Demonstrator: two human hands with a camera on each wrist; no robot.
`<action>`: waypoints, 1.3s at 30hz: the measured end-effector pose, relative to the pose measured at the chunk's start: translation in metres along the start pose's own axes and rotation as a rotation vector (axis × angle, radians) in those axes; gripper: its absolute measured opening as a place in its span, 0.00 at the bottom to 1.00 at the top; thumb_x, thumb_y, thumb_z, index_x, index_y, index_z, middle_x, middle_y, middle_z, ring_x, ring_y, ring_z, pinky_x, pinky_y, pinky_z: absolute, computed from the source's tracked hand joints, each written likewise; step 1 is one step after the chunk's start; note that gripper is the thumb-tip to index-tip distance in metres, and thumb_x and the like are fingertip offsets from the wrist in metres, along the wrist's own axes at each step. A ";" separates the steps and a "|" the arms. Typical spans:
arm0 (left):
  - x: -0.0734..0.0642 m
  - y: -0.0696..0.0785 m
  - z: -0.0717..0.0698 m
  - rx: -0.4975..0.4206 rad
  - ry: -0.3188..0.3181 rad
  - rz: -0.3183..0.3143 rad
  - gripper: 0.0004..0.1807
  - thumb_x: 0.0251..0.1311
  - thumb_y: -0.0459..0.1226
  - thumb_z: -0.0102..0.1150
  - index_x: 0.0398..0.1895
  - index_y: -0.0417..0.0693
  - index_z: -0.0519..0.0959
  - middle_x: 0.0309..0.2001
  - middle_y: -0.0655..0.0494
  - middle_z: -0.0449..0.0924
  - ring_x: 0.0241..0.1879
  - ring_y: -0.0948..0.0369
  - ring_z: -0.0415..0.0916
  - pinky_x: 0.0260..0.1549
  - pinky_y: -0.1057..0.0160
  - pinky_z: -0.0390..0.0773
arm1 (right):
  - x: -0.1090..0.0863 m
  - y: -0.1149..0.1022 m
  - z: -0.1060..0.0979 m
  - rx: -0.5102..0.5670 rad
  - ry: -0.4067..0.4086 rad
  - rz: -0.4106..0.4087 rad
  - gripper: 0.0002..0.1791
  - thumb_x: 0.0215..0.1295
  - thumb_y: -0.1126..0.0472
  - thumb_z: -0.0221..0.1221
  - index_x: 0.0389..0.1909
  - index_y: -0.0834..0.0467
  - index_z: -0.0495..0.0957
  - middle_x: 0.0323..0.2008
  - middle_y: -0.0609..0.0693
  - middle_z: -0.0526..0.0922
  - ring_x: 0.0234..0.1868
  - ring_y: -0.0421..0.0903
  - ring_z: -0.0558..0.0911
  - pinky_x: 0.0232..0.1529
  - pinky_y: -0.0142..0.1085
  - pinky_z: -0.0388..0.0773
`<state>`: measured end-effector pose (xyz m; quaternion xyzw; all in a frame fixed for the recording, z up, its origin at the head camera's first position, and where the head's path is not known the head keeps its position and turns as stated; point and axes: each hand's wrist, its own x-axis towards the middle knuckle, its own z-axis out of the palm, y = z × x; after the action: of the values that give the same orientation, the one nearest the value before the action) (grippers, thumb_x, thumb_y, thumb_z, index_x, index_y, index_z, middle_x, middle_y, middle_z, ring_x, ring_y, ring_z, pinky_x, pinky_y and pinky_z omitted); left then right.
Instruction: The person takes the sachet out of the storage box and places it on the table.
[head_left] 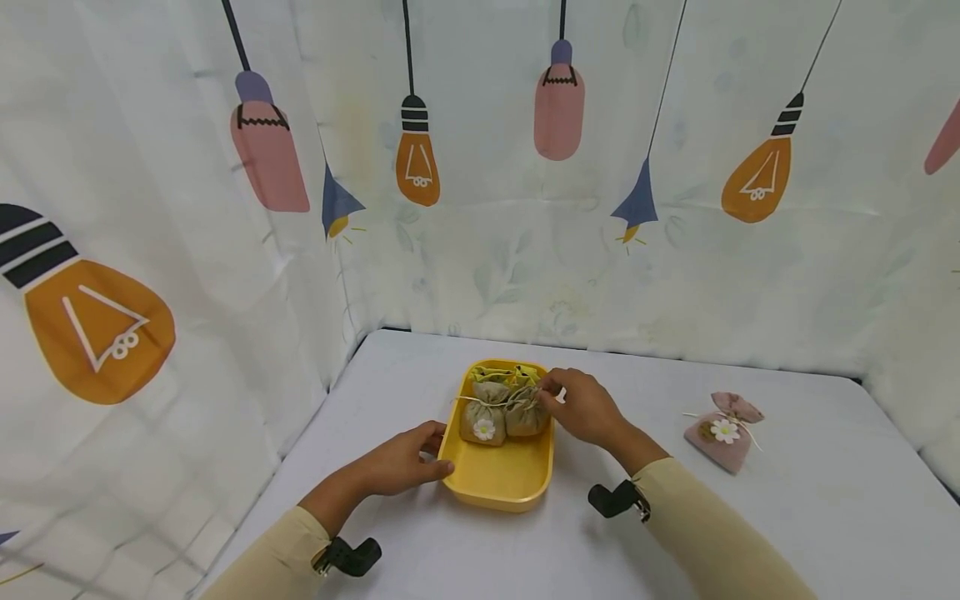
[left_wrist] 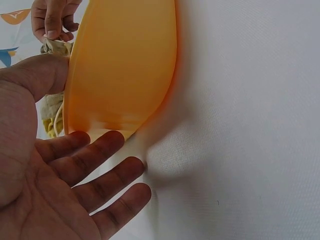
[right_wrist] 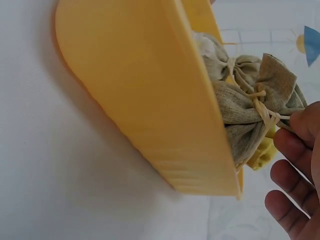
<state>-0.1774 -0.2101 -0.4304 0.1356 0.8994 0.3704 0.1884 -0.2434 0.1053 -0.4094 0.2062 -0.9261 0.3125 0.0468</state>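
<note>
A yellow tray point(head_left: 498, 479) holds two beige drawstring pouches side by side, the left one point(head_left: 483, 415) with a white flower. Yellow pouches point(head_left: 504, 372) lie behind them, partly hidden. My left hand point(head_left: 405, 458) rests against the tray's left side. Its thumb is at the rim, and in the left wrist view its fingers are straight and spread. With thumb and index finger, my right hand point(head_left: 585, 407) pinches the tie at the top of the right beige pouch point(right_wrist: 242, 120). That pouch sits inside the tray by its right wall.
A pink drawstring pouch point(head_left: 720, 442) with a white flower lies on the white table point(head_left: 630, 533), off to the right. Patterned curtain point(head_left: 480, 275) hangs behind the table and along its left side.
</note>
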 end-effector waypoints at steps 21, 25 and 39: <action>0.004 -0.002 -0.001 0.008 -0.010 -0.001 0.34 0.67 0.50 0.66 0.70 0.46 0.68 0.56 0.55 0.79 0.57 0.54 0.76 0.56 0.46 0.79 | -0.009 -0.004 -0.050 0.039 0.139 -0.086 0.05 0.71 0.58 0.65 0.43 0.53 0.83 0.36 0.43 0.83 0.39 0.45 0.79 0.44 0.43 0.79; 0.004 -0.003 -0.001 0.011 -0.007 -0.005 0.34 0.67 0.50 0.66 0.70 0.46 0.68 0.56 0.55 0.79 0.57 0.55 0.76 0.56 0.46 0.79 | -0.012 0.000 -0.058 0.028 0.151 -0.065 0.05 0.72 0.57 0.64 0.42 0.54 0.83 0.36 0.45 0.82 0.40 0.46 0.79 0.44 0.44 0.79; 0.003 -0.001 -0.001 0.017 -0.004 -0.001 0.34 0.67 0.50 0.66 0.70 0.46 0.68 0.57 0.56 0.79 0.58 0.54 0.76 0.55 0.46 0.79 | -0.028 0.032 -0.082 -0.002 0.164 0.042 0.07 0.73 0.55 0.62 0.43 0.54 0.83 0.38 0.48 0.83 0.39 0.49 0.79 0.38 0.43 0.79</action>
<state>-0.1808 -0.2099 -0.4315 0.1372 0.9022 0.3625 0.1892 -0.2345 0.1870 -0.3677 0.1604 -0.9236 0.3283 0.1163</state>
